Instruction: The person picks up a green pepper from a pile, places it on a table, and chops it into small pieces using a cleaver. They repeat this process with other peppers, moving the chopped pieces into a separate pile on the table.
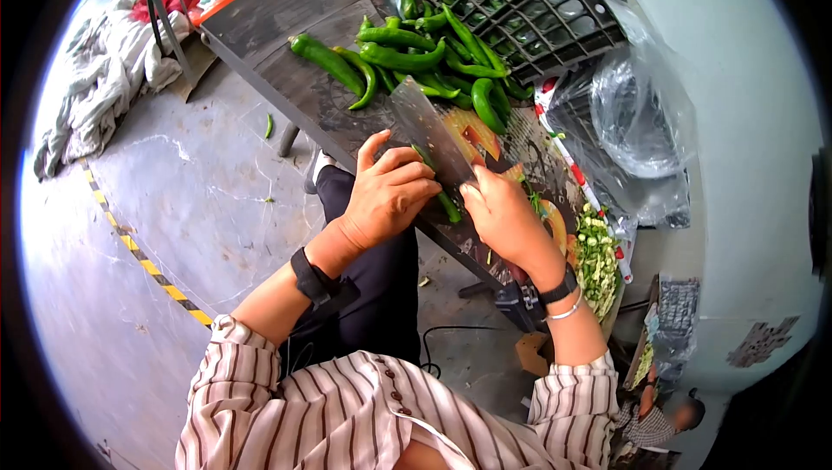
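Note:
My right hand [503,214] grips a wide-bladed kitchen knife [426,123], its blade angled up and to the left above the dark table [286,97]. Close against the blade, my left hand [390,188] has its fingers curled round a green chili pepper [449,207]; one end of the pepper sticks out below the fingers. Beyond the knife lies a pile of long whole green peppers [403,56]. Chopped pale-green pieces [598,266] are heaped to the right of my right hand.
A black plastic crate [555,15] stands at the back right of the table, with clear plastic bags [641,115] beside it. Grey cloth [104,80] lies on the floor at left, near yellow-black tape [147,262]. Another person [659,422] is at lower right.

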A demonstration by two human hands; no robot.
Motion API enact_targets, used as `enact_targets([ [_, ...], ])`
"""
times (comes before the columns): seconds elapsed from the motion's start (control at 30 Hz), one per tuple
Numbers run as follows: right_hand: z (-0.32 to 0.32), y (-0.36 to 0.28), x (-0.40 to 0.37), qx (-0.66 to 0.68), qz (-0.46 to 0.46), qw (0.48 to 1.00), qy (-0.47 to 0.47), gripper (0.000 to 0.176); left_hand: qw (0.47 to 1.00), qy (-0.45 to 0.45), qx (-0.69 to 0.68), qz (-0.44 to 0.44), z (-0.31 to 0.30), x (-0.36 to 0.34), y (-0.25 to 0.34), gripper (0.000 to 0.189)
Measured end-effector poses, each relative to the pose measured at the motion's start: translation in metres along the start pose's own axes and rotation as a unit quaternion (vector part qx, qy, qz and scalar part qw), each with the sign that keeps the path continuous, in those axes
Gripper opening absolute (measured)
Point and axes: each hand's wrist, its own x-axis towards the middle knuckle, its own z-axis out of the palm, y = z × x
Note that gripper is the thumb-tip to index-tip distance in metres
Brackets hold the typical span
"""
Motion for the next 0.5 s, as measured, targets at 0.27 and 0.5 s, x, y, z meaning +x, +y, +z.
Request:
enact_targets([
  [0.27, 0.001, 0.005, 0.003, 0.047, 0.024, 0.998, 0.026, 0.023, 1.000, -0.018, 0.012, -0.006, -0.002, 0.004, 0.002, 0.018],
  [0.5, 0.007, 0.005, 0.004, 0.076, 0.031, 0.996, 0.031, 0.025, 0.999, -0.028, 0.025, 0.012, -0.001, 0.006, -0.001, 0.016],
])
